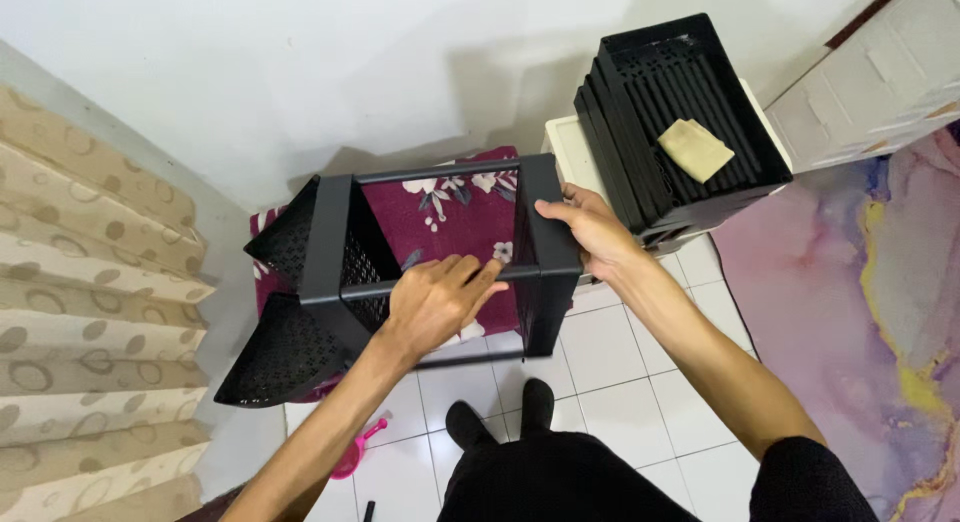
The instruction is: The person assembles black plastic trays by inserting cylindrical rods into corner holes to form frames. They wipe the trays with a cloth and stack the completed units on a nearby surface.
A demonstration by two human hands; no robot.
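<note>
A black plastic rack frame (340, 244) with perforated side panels and thin cross bars stands on the floor in front of me. My left hand (435, 300) lies on the near top cross bar, fingers wrapped over it. My right hand (590, 230) grips the upper edge of the rack's right side panel (545, 282). Black perforated shelf pieces (270, 357) jut out at the rack's left side. Below, my black-socked feet (500, 414) stand on white floor tiles.
A stack of black slatted trays (640, 122) with a beige cloth (695, 148) on top rests on a cream box at right. A maroon floral mat (450, 217) lies under the rack. Patterned curtain (80, 312) at left, white drawers (880, 82) and purple rug (850, 282) at right, pink object (352, 454) on tiles.
</note>
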